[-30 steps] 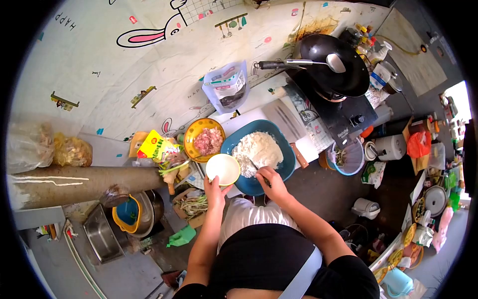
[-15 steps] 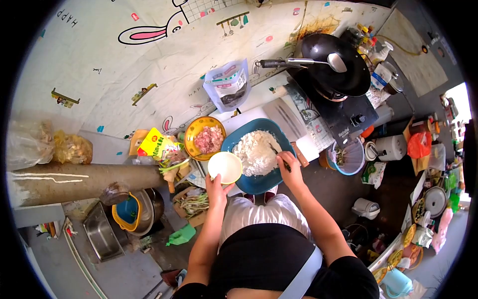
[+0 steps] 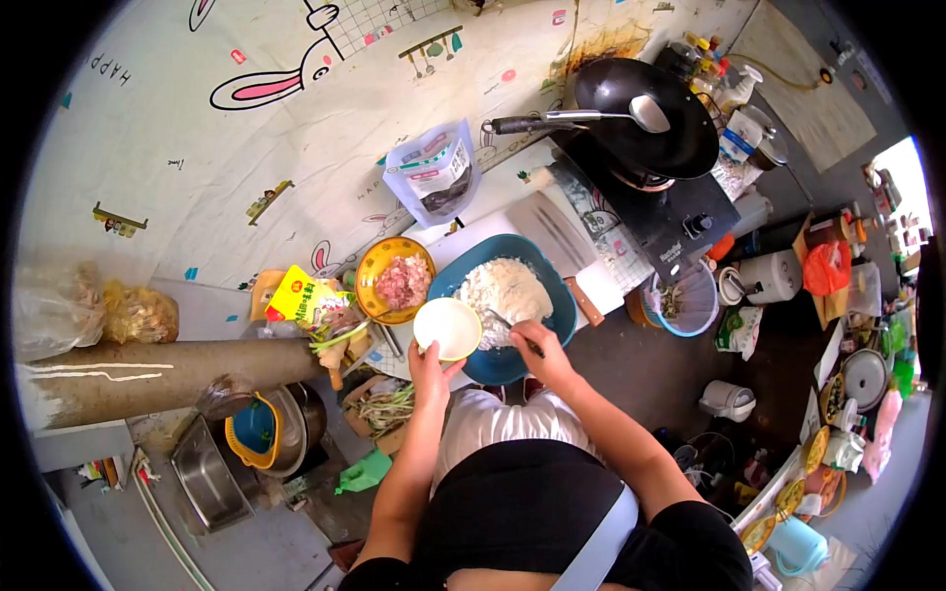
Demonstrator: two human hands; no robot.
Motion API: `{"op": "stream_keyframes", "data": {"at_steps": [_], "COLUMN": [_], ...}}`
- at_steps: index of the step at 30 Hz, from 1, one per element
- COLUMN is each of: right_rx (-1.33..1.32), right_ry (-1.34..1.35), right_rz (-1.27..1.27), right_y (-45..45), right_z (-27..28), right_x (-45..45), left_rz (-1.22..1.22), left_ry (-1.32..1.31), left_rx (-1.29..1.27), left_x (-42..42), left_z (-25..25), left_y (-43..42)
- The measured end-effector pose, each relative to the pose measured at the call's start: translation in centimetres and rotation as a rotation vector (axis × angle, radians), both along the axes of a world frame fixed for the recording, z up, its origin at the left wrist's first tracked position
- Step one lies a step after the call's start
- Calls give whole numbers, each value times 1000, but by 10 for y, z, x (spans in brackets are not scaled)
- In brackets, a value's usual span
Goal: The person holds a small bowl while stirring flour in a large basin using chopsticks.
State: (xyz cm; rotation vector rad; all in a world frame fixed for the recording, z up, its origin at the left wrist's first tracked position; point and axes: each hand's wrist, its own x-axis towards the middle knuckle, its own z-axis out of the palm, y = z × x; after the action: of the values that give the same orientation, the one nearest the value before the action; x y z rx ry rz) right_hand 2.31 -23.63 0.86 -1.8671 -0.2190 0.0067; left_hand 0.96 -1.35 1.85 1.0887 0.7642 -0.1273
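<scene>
Left hand: my left hand (image 3: 431, 376) grips the small bowl (image 3: 447, 329), fingers closed on its near side; it is white inside, with a yellow-green rim.
Right hand: my right hand (image 3: 544, 355) is closed around the dark-handled utensil (image 3: 535, 348), its metal end down in the flour.
Blue basin: the blue basin (image 3: 565, 313) sits at the near edge of the worktop (image 3: 627, 258), between the orange bowl and the cleaver.
Flour: the flour (image 3: 507, 286) is heaped white inside the basin, looser around the utensil's end.
Small bowl's place: above the basin's left near rim; I can't tell whether they touch.
Meat: the pinkish chopped meat (image 3: 403, 283) lies in the orange bowl (image 3: 371, 263), just left of the basin.
Cleaver: the cleaver (image 3: 558, 234) lies just right of the basin, its wooden handle pointing to the near edge.
Pouch: the pale purple pouch (image 3: 432, 180) stands by the worktop's far edge, near the wall.
Packet: the yellow packet (image 3: 294, 298) is toward the left end.
Wok: the black wok (image 3: 631, 89) is on the stove (image 3: 695, 222), toward the right end, with a metal turner (image 3: 647, 113) across it.
</scene>
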Motion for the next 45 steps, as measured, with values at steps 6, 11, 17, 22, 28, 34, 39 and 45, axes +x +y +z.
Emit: {"op": "stream_keyframes", "data": {"at_steps": [6,11,17,22,28,34,39,45], "right_rx": [-103,-130,6,-50,-53,-47,-51,-72], "right_ry": [-66,-80,-32,-95,-56,-61,-62,-49], "right_rz": [-145,2,71,-109,-217,-238,-250,-233], "right_y": [-30,-16,-11,-36,-50,-54,-55,-55], "right_z": [6,-4,-2,2,14,14,15,18], "right_x": [15,-1,-6,9,16,11,9,7], "left_rz": [-9,-31,-54,-65,-90,-121,-109,-115], "left_ry": [2,19,15,32,16,-57,-115,-174], "left_rx": [-1,26,29,48,129,236,301,376], "left_x": [2,5,12,18,25,33,37,39], "left_z": [-3,-7,-8,-8,-17,-30,-36,-43], "left_y": [-1,-6,-14,-21,-29,-39,-44,-45]}}
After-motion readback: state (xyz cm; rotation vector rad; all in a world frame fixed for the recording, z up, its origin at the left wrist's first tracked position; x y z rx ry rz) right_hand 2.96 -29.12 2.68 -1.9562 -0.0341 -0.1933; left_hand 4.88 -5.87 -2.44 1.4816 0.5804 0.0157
